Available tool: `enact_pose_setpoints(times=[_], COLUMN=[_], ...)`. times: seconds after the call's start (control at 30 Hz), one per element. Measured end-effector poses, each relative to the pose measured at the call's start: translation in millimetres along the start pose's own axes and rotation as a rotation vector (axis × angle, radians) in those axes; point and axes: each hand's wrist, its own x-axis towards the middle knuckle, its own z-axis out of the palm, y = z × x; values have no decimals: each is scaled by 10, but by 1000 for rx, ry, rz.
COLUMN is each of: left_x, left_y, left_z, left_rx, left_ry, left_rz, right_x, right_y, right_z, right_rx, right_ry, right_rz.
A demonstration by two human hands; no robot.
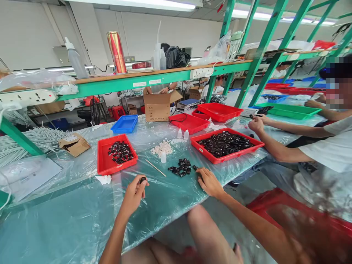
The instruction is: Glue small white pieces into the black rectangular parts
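Between the fingers and thumb of my left hand (pixel 135 191) is a small black part (pixel 142 180), held above the plastic-covered table (pixel 162 205). My right hand (pixel 208 181) rests at the table's front edge, fingers bent down by a black piece (pixel 195 167); whether it grips anything is hidden. Just left of it lies a loose pile of black pieces (pixel 181 168). A thin wooden stick (pixel 156 168) lies between my hands. Behind it stands a small white bottle (pixel 163 157) beside a heap of whitish bits (pixel 162 147).
A red tray (pixel 106 170) with black pieces stands left, a fuller red tray (pixel 213 160) right. Two small bottles (pixel 183 134), a blue tray (pixel 123 124) and a carton (pixel 157 108) are farther back. A co-worker's hands (pixel 257 123) are at the right. A green-edged shelf (pixel 165 77) crosses above.
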Motion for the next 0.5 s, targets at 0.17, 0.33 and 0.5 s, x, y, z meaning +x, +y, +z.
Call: enact_pose_setpoints(times=[0.17, 0.33, 0.5], left_x=[585, 945, 950], left_y=[-238, -489, -751], left_z=[263, 530, 670], left_rx=[-63, -64, -14], left_ry=[52, 94, 141], left_rz=[5, -10, -37], right_x=[9, 24, 44], right_y=[26, 73, 120], right_z=[-10, -21, -3], right_rx=[8, 45, 80], right_ry=[3, 16, 34], right_rz=[0, 11, 51])
